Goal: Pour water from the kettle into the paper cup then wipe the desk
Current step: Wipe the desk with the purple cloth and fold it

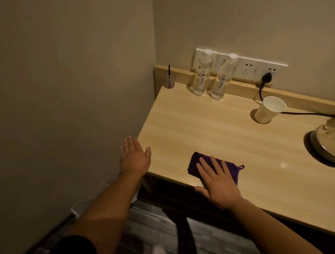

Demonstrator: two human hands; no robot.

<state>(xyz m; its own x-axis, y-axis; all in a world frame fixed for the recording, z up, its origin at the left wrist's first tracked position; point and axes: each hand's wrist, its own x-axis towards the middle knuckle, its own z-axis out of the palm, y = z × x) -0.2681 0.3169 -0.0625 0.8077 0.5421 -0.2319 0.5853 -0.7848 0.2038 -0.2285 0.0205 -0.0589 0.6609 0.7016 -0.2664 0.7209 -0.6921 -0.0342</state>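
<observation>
A folded purple cloth (197, 162) lies near the front edge of the light wooden desk (210, 128). My right hand (218, 181) rests flat on the cloth, fingers spread, pressing it down. Just off the desk's left front corner, my left hand (134, 156) hovers open with the palm turned right, holding nothing. A white paper cup (269, 112) stands upright at the back right. The pale kettle (327, 140) on its metal base sits at the right edge, partly cut off by the frame.
Two clear water bottles (200, 74) (222, 79) stand at the back by a row of wall sockets (246, 68). A black plug and cord (265, 81) run behind the cup. A small diffuser jar (169, 80) sits in the back left corner. A wall bounds the desk's left.
</observation>
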